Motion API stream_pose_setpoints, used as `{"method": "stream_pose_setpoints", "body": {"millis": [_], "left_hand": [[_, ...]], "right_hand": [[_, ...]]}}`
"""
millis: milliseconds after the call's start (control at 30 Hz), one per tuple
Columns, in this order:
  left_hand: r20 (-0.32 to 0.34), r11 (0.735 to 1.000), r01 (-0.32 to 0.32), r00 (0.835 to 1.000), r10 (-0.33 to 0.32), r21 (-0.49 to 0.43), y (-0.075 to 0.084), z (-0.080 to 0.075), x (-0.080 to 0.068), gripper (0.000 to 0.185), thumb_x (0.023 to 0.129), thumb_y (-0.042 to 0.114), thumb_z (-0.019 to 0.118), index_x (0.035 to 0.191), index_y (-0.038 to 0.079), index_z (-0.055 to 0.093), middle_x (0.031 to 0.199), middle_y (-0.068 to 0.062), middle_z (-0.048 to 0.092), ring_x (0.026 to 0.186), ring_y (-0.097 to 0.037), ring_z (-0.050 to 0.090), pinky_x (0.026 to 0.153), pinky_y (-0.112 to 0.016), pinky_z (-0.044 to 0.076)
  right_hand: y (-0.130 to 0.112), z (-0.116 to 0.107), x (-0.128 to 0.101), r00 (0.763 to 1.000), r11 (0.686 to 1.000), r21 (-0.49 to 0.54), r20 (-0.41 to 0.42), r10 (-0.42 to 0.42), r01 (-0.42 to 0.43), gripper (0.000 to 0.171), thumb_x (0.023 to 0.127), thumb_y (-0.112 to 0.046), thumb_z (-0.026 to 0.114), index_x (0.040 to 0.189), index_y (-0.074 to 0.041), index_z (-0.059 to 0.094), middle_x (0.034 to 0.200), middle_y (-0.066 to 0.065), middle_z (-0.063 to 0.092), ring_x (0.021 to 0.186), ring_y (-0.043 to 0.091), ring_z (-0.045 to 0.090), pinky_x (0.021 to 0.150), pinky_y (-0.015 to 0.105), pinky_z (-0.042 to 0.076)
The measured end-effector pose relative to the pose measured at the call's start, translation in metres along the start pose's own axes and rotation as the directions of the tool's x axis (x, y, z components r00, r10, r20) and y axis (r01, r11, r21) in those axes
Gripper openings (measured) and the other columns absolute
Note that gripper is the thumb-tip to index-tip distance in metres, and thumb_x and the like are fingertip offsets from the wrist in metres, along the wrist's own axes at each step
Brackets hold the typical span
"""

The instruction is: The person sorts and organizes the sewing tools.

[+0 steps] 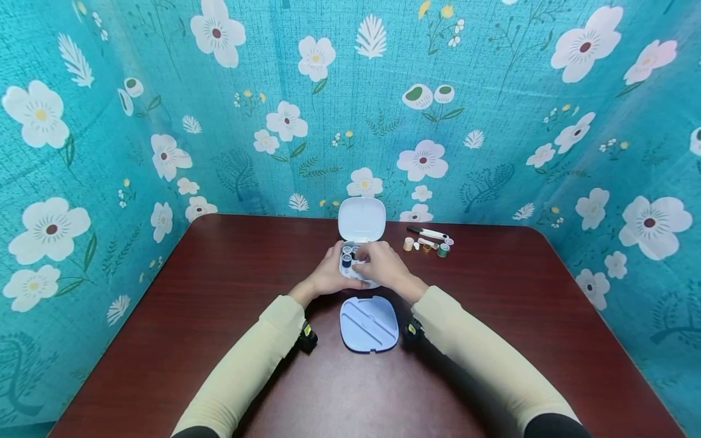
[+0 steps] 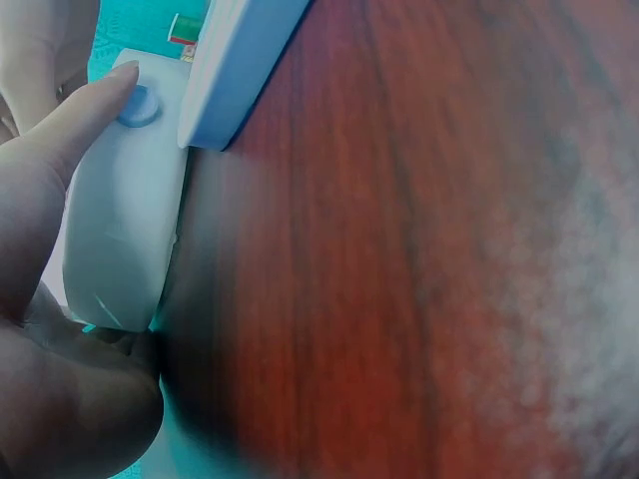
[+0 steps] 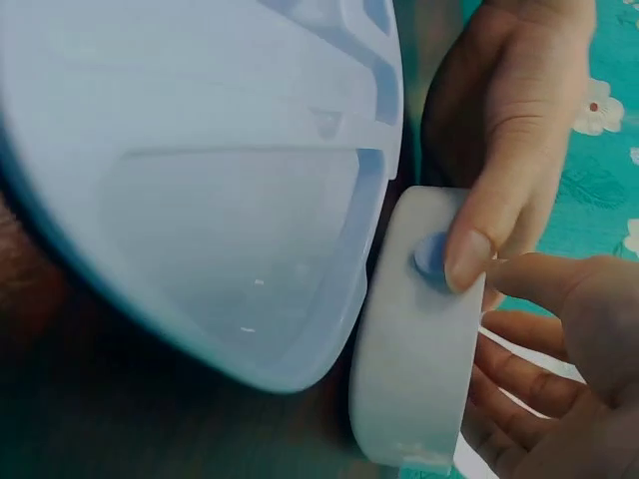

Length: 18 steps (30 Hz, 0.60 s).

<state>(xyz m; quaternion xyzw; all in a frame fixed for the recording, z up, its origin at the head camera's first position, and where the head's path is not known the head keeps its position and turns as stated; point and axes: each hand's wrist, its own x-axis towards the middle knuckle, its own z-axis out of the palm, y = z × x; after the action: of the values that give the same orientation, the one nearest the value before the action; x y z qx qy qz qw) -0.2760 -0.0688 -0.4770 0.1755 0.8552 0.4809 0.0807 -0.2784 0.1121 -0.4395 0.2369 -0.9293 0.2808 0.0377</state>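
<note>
Sewing-kit box, white, lid upright, sits mid-worktop with both hands around it. Left hand has its grip curled round the box's left wall, a fingertip at the blue button. Right hand curls over the open compartments; what its grip holds cannot be told. Blue tray lies just nearer; thread spools lie to the right.

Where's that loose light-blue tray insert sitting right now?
In the head view the light-blue tray insert lies flat on the table, between the person's forearms, just nearer the person than the open white case both hands hold.
</note>
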Motion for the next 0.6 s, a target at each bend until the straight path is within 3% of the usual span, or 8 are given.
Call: {"method": "stream_pose_setpoints", "body": {"millis": [300,500,600], "left_hand": [[-0.014,1.0,0.0,1.0,0.0,0.017,-0.003,0.003,0.0,0.113,0.07,0.034,0.096,0.155,0.009,0.026,0.141,-0.013,0.041,0.125,-0.027,0.045,0.105,-0.046,0.042],[-0.026,1.0,-0.013,1.0,0.013,0.024,-0.003,0.003,0.0,0.113,0.068,0.036,0.096,0.154,0.008,0.028,0.139,-0.014,0.044,0.125,-0.027,0.046,0.106,-0.047,0.042],[-0.031,1.0,-0.018,0.999,0.018,0.024,-0.001,0.002,0.001,0.114,0.067,0.037,0.097,0.153,0.007,0.029,0.139,-0.014,0.044,0.124,-0.028,0.046,0.106,-0.048,0.042]], "right_hand": [[0.008,-0.01,-0.012,1.0,0.999,0.036,0.009,-0.01,0.01,0.025,0.089,-0.015,0.08,0.11,-0.002,0.076,0.106,0.01,0.074,0.1,0.025,0.07,0.089,0.042,0.056],[0.015,-0.017,-0.019,0.999,0.999,0.024,-0.031,-0.023,0.024,0.025,0.089,-0.015,0.08,0.109,-0.002,0.076,0.106,0.011,0.074,0.101,0.026,0.07,0.096,0.045,0.051],[0.019,-0.02,-0.021,0.999,0.999,0.037,-0.04,-0.014,0.015,0.023,0.089,-0.014,0.079,0.107,-0.001,0.076,0.104,0.013,0.074,0.099,0.027,0.07,0.093,0.047,0.05]]}}
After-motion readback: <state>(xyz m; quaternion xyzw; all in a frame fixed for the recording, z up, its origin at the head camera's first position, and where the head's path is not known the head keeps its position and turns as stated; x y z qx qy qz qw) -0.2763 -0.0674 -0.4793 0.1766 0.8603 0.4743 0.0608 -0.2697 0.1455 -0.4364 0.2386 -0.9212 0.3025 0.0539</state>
